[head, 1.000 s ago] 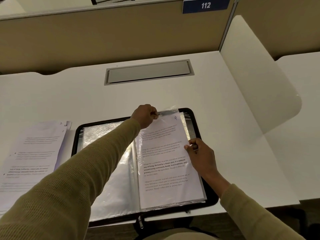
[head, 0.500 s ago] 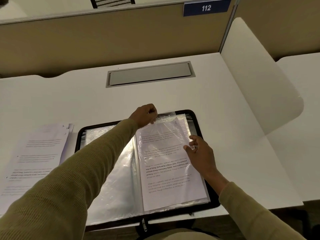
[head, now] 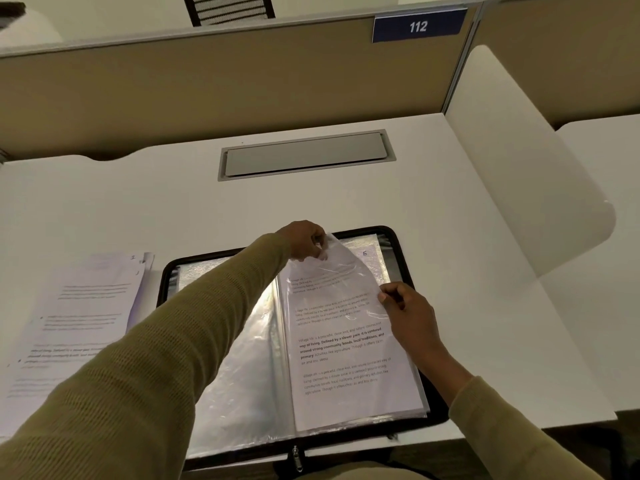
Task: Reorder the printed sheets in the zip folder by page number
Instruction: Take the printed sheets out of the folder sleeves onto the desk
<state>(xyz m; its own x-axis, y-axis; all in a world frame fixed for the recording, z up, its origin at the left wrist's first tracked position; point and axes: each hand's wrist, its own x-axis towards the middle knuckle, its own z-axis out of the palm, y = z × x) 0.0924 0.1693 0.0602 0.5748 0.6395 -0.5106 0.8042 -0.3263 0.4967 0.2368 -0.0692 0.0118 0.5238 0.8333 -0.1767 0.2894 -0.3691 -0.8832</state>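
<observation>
- At the near edge of the desk [head: 173, 202], the zip folder [head: 163, 285] is seen lying open, its zipper pull [head: 295, 457] at the front.
- On the right half, a printed sheet [head: 343, 362] is shown inside a clear sleeve [head: 346, 271].
- The sleeve's right edge is pinched by the right hand [head: 412, 317], thumb against fingers.
- Its top corner is pinched and lifted by the left hand [head: 306, 240], so the plastic is bowed upward.
- Behind it, a page marked 5 [head: 364, 253] is exposed.
- Just left of the folder, a pile of loose sheets [head: 79, 313] is laid flat.
- Farther back, a grey hatch [head: 304, 154] is set into the desk, and a sign reading 112 [head: 418, 26] is fixed to the partition.
</observation>
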